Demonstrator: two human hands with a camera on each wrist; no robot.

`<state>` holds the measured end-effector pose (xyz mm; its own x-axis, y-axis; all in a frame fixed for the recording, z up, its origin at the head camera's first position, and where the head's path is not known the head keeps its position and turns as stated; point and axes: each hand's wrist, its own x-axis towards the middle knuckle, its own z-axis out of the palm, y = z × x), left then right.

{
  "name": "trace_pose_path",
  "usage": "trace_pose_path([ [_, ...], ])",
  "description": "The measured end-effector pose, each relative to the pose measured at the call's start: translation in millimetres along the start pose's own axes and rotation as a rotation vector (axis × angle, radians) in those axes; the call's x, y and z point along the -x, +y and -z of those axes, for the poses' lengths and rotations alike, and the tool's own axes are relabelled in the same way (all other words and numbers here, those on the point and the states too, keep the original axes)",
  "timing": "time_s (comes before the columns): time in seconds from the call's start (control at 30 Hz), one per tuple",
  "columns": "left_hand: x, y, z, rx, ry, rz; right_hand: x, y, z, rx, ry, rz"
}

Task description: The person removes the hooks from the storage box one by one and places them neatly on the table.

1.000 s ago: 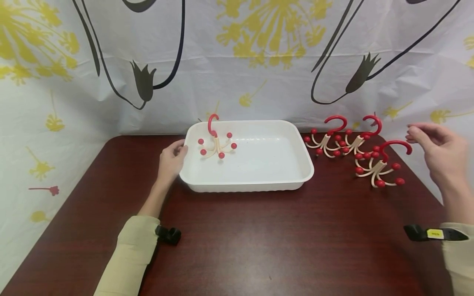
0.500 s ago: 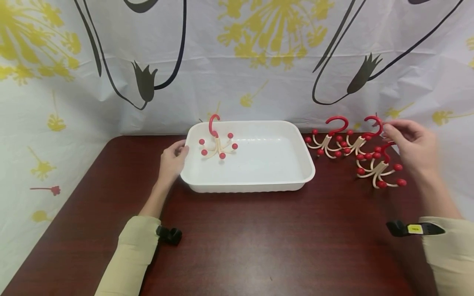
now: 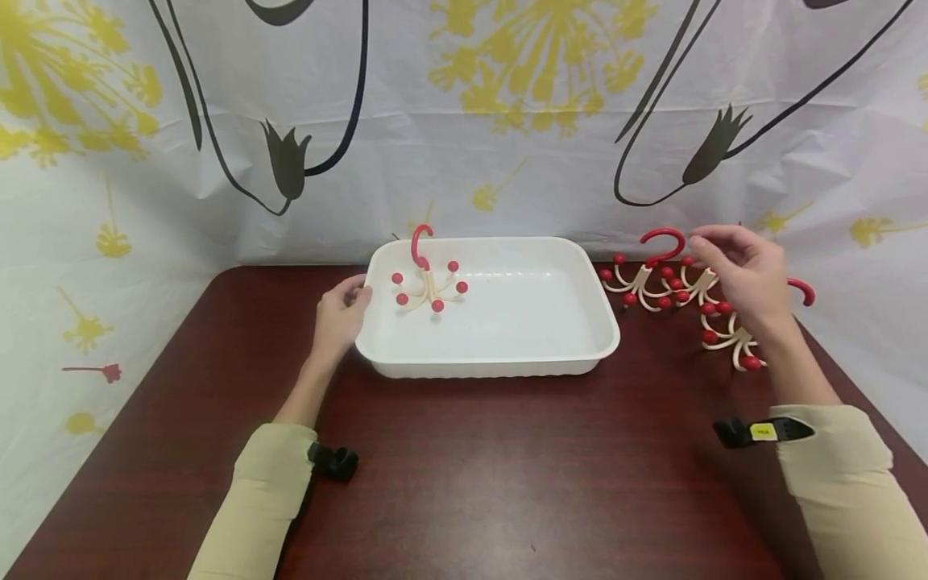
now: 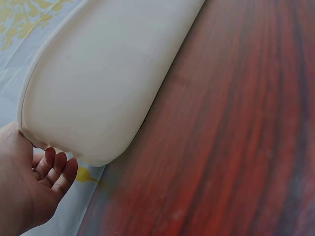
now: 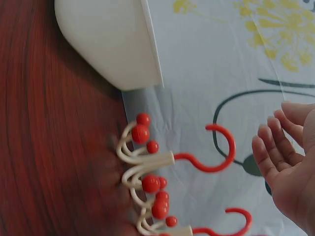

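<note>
My left hand (image 3: 341,318) grips the left end of a white plastic tray (image 3: 493,362); in the left wrist view its fingers curl under the rim. Inside the tray, at the left, stands a multi-arm hook hanger (image 3: 428,282) with a red hook, cream arms and red ball tips. My right hand (image 3: 754,278) is raised among similar hangers to the tray's right, holding nothing. Its fingertips are just right of the red hook of the nearest hanger (image 3: 643,278), apart from it in the right wrist view. Behind it, a second hanger (image 3: 703,282) and a third hanger (image 3: 741,334) are partly hidden.
The dark red wooden table (image 3: 471,459) carries everything. A white cloth (image 3: 493,169) with yellow and grey flower prints hangs behind it. The hangers at the right stand close together, their ball tips almost touching.
My right hand has moved left from the table's right side, passing over the third hanger to the hook of the hanger nearest the tray. My left hand has stayed on the tray.
</note>
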<state>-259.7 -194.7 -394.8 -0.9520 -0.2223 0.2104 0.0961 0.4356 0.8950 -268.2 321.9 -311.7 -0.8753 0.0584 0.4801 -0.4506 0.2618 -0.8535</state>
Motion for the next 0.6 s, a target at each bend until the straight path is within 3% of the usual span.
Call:
trace_pose_path([
  [0.1, 0.0, 0.0, -0.3, -0.001, -0.002, 0.003, -2.1, -2.8, -10.3, 0.127, -0.015, 0.001],
  [0.2, 0.1, 0.0, -0.3, -0.003, -0.002, 0.000, -4.1, -5.7, -21.1, 0.162, -0.034, -0.001],
  [0.6, -0.7, -1.9, -0.6, -0.011, 0.017, -0.050, -12.8, -13.0, -64.3, 0.069, -0.110, 0.021],
])
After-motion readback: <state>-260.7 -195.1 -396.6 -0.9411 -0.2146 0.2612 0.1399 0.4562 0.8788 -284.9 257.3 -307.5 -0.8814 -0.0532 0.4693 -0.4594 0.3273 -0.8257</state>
